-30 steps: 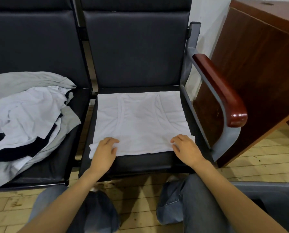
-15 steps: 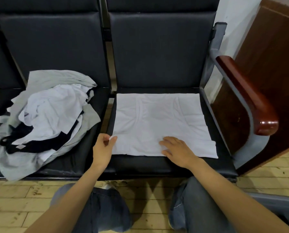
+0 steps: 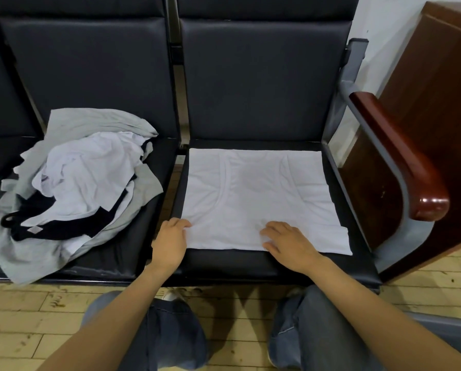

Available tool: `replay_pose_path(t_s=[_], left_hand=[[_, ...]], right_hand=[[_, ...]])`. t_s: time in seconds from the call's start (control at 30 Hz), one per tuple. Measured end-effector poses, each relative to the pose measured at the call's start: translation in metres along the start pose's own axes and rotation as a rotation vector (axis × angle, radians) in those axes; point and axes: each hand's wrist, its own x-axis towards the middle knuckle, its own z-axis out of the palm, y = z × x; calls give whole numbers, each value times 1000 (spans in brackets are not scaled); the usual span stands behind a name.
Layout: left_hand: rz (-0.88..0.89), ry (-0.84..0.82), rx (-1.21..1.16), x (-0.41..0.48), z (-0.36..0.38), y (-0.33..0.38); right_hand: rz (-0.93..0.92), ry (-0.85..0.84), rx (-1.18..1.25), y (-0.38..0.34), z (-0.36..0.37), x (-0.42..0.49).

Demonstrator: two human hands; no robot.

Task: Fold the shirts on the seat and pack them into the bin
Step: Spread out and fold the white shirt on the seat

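Left hand (image 3: 170, 241) pinches the shirt (image 3: 256, 199) at its corner; right hand (image 3: 291, 243) presses it, fingers flat. An uneven pull could skew the fold.

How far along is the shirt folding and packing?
Done: one white shirt lies folded into a flat rectangle on the right seat. In hand: the left hand grips its near-left corner, and the right hand presses its near edge. Left: any further folds, the crumpled pile of shirts on the left seat, and packing, which nothing here shows started.

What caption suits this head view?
Left hand grips the near corner of the white shirt; right hand presses it on the seat.
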Motion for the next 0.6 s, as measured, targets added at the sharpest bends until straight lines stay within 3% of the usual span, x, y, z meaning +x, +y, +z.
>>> replay_pose_path(t_s=[0.1, 0.17, 0.23, 0.3, 0.37, 0.53, 0.6], left_hand=[[-98, 35, -120, 3, -3, -2], [-257, 56, -181, 4, -8, -2], [-409, -32, -185, 5, -11, -2], [-432, -104, -118, 6, -10, 0], [-407, -66, -105, 7, -11, 2], [-423, 20, -399, 15, -19, -2], [-488, 24, -363, 15, -19, -5]], right_hand=[[-9, 15, -44, -5, -4, 8], [-21, 40, -38, -12, -11, 26], [-30, 75, 51, -25, -20, 56], [-33, 132, 159, -43, -28, 95], [-34, 162, 236, -61, -34, 136], [-9, 199, 263, -92, -41, 221], [10, 250, 269, -98, -41, 246]])
